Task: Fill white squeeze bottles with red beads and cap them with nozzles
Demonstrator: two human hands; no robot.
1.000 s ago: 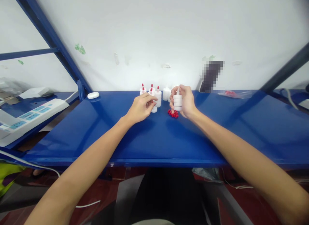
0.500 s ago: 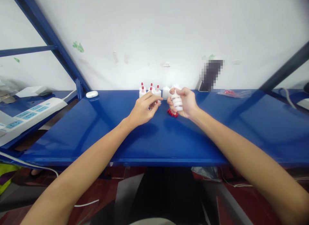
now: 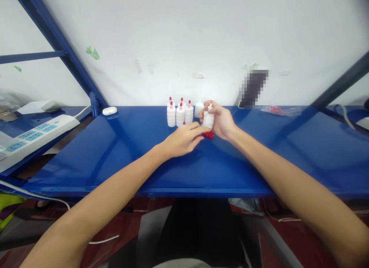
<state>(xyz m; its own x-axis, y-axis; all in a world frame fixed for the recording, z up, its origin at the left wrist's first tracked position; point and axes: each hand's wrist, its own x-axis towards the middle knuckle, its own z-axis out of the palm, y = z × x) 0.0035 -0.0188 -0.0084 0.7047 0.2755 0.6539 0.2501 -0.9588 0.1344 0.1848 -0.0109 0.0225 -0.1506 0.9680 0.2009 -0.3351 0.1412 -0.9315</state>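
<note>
My right hand (image 3: 220,120) is wrapped round a small white squeeze bottle (image 3: 208,119), its bare nozzle pointing up between thumb and fingers. My left hand (image 3: 186,139) reaches in from the left, fingers stretched and a little apart, their tips at the foot of that bottle. Whether they touch it I cannot tell. Just below lies a pile of small red caps (image 3: 208,134), partly covered by the left fingers. Left of the hands stand several white bottles with red caps (image 3: 180,116). An uncapped white bottle (image 3: 198,108) stands behind my right hand.
On the blue table (image 3: 115,160) a white earbud case (image 3: 110,111) lies at the back left. A dark blurred-out phone-like object (image 3: 253,89) leans on the wall. A clear bag with red bits (image 3: 278,110) lies at the back right. A power strip (image 3: 34,139) is further left.
My left hand has moved right and down, away from the capped bottles to the red caps and the held bottle's foot. The right hand keeps its bottle, now turned more upright.
</note>
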